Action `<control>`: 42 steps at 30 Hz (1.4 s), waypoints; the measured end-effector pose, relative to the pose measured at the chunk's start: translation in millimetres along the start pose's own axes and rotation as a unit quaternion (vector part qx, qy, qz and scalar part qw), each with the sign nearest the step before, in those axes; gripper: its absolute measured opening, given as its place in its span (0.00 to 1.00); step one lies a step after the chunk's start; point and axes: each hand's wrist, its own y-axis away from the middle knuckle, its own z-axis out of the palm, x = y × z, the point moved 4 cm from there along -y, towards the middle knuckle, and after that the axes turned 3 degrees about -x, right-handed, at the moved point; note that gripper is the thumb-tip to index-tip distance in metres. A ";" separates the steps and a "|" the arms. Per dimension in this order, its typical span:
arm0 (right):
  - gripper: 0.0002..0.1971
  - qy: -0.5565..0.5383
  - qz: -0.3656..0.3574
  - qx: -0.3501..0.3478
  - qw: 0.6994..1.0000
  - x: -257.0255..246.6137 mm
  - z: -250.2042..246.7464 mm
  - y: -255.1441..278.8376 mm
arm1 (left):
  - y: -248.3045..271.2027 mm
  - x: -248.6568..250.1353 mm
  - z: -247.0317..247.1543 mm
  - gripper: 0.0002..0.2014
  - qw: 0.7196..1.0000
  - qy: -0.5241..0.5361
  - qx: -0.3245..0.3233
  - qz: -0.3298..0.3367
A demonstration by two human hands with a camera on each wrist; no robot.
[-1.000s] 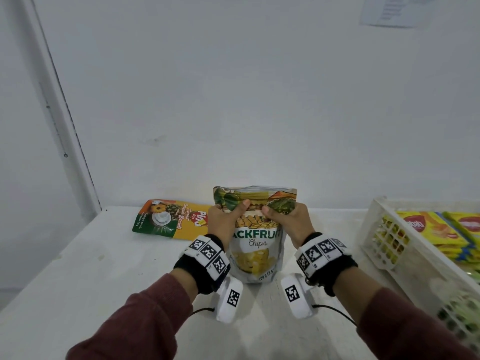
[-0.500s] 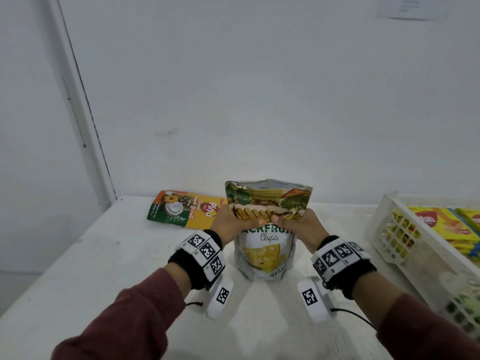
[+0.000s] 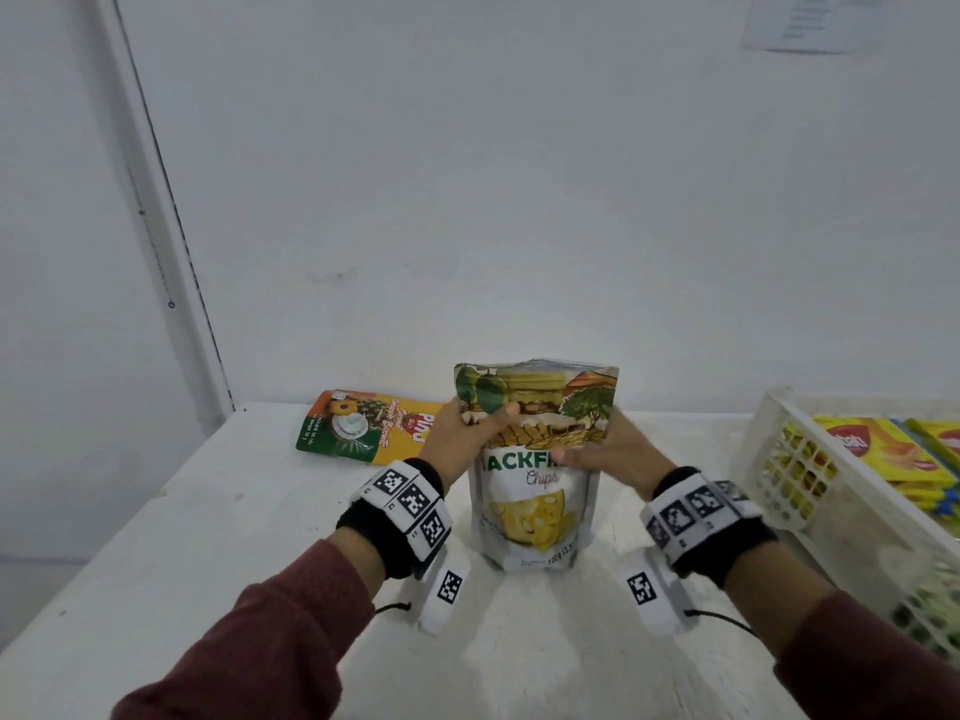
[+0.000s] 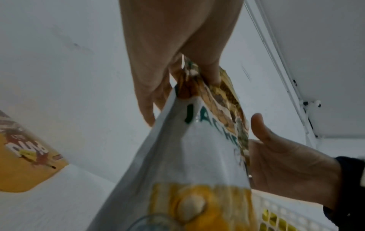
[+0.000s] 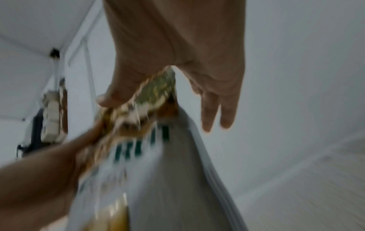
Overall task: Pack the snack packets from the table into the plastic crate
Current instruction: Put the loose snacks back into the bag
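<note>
A white jackfruit chips pouch [image 3: 530, 491] is held upright at the middle of the white table [image 3: 156, 553], its base at or just above the top. My left hand [image 3: 462, 444] pinches its upper left edge, thumb across the front. My right hand [image 3: 608, 449] pinches the upper right edge. In the left wrist view the pouch [image 4: 189, 156] hangs from the left hand [image 4: 177, 75], with the right hand [image 4: 286, 159] beside it. The right wrist view is blurred: thumb on the pouch [image 5: 158, 156], fingers behind it. The white plastic crate [image 3: 789, 491] stands at the right.
An orange and green pineapple biscuit packet [image 3: 363, 426] lies flat at the back left of the table, near the wall. Yellow and red snack packets [image 3: 883, 449] lie inside the crate. A white wall rises right behind the table.
The pouch stays in both hands and sits a little further right in view, nearer the crate. The view has swung left, showing less of the crate.
</note>
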 end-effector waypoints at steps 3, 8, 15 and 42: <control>0.65 0.033 -0.033 0.118 0.992 -37.4 -26.6 9.3 | 1.6 10.4 -8.0 0.02 0.997 0.031 0.050 0.051; 0.27 0.315 -0.175 0.146 0.922 -99.8 -7.1 9.5 | 4.7 13.1 -2.8 0.05 0.992 0.091 0.066 0.065; 0.13 0.453 -0.156 0.073 0.875 -102.4 43.3 -21.3 | 6.0 16.0 -10.0 0.06 0.990 0.097 0.079 0.059; 0.09 0.366 -0.111 0.126 0.915 -59.5 -31.7 -10.9 | -5.0 24.3 -10.2 0.10 0.993 0.027 0.099 0.058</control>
